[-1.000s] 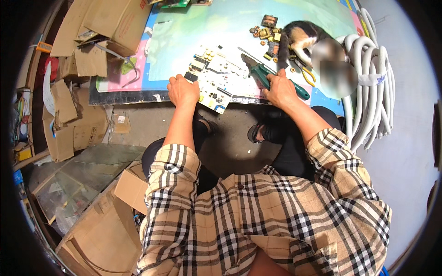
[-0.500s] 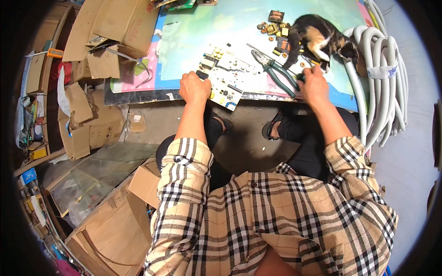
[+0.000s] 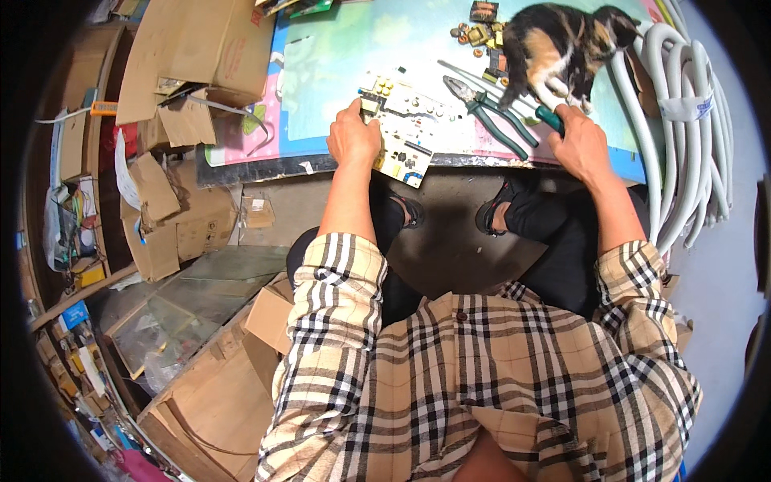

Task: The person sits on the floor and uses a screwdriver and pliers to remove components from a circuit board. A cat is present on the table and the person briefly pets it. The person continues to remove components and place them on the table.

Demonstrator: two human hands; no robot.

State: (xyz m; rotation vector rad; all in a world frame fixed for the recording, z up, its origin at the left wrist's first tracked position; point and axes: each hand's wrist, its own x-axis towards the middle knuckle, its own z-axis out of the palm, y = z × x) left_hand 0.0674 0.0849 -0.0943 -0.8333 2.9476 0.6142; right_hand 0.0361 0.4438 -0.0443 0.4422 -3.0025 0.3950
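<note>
At the table's near edge, my left hand (image 3: 352,138) grips the left side of a pale circuit board (image 3: 408,153) studded with small components. Its fingertips are partly hidden by the hand. My right hand (image 3: 580,143) is closed on the green handle of a screwdriver (image 3: 550,119), whose thin shaft points to the far left. Between the hands lie green-handled pliers (image 3: 502,128), jaws toward the far side, beneath the screwdriver's line. A black, white and orange cat (image 3: 546,44) lies just beyond my right hand, its paws close to my fingers.
Loose coils and transformers (image 3: 479,34) are gathered left of the cat. Bundled pale corrugated hose (image 3: 679,104) runs along the table's right side. Cardboard boxes (image 3: 205,48) crowd the left, beside shelves of clutter. Another green board (image 3: 312,8) lies at the far edge.
My right hand has shifted, and the screwdriver's green handle now shows in it. The cat has raised its head away from the hand. My left hand stays on the circuit board.
</note>
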